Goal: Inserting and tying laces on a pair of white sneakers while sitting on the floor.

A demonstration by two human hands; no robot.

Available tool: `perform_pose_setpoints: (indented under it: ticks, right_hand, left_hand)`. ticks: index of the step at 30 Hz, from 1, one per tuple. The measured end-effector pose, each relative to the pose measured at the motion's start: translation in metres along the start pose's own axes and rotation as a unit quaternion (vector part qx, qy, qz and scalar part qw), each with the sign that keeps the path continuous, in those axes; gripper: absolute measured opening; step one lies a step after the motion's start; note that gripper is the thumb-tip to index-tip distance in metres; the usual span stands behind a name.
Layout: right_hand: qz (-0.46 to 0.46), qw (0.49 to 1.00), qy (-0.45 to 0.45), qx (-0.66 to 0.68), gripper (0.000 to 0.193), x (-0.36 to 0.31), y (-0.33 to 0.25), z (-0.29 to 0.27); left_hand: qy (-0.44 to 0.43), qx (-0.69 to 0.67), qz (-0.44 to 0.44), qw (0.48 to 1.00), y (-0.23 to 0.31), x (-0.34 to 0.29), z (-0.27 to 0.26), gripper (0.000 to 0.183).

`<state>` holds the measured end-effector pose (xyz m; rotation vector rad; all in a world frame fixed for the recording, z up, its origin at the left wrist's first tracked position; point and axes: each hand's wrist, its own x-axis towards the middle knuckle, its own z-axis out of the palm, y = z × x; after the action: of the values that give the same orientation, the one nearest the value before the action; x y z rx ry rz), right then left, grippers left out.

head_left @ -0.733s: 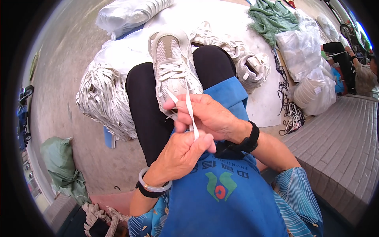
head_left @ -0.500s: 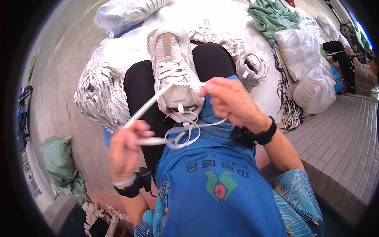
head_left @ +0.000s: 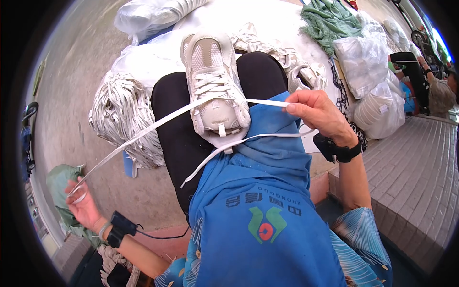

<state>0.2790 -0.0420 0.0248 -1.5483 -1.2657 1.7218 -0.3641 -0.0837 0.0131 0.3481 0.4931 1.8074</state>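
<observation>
A beige and white sneaker (head_left: 215, 81) lies across my lap, toe pointing away, its white shoelace (head_left: 158, 125) crossed over the tongue. Far out at the lower left, my left hand (head_left: 82, 203) has one length of lace running to its fingers, drawn in a long line from the shoe. My right hand (head_left: 318, 112), to the right of the sneaker, pinches the other length between thumb and fingers. From below that hand, the loose lace end trails back across the blue apron (head_left: 267, 191) past the heel.
Left of my knees hangs a thick bundle of white laces (head_left: 122, 117). More sneakers (head_left: 306, 74) lie beyond my right knee on a white surface. Plastic bags (head_left: 377, 105) and a green cloth (head_left: 330, 24) are at the right, near another person (head_left: 416, 71). A green sack (head_left: 62, 191) sits at the left.
My left hand has swung out to the lower left, drawing the lace long. My right hand has moved right and slightly up, and the loose loops near the heel have straightened.
</observation>
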Motion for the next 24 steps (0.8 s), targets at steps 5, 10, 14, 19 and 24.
perform_pose_setpoints:
  ticks: [5,10,14,19,24]
  right_hand:
    - [0.018,0.995,-0.042,-0.092,0.030,-0.004,-0.006,-0.009]
    - [-0.091,0.983,0.004,-0.161,0.024,0.007,0.004,-0.014]
    - [0.007,0.996,0.024,-0.082,0.029,0.011,0.008,-0.030]
    - [-0.197,0.839,0.264,-0.433,0.022,0.029,0.047,-0.052]
    - [-0.191,0.915,0.269,-0.231,0.014,0.017,-0.002,0.012]
  left_hand:
    - [-0.006,0.044,0.129,0.991,0.073,0.005,-0.014,0.016]
    - [-0.108,0.051,0.065,0.991,0.057,0.005,-0.001,0.031]
    - [0.038,0.430,0.022,0.902,-0.047,-0.013,0.080,0.049]
    - [-0.067,0.594,-0.129,0.791,-0.199,-0.031,0.163,0.043]
    - [-0.130,0.622,-0.102,0.765,-0.274,-0.023,0.149,0.027]
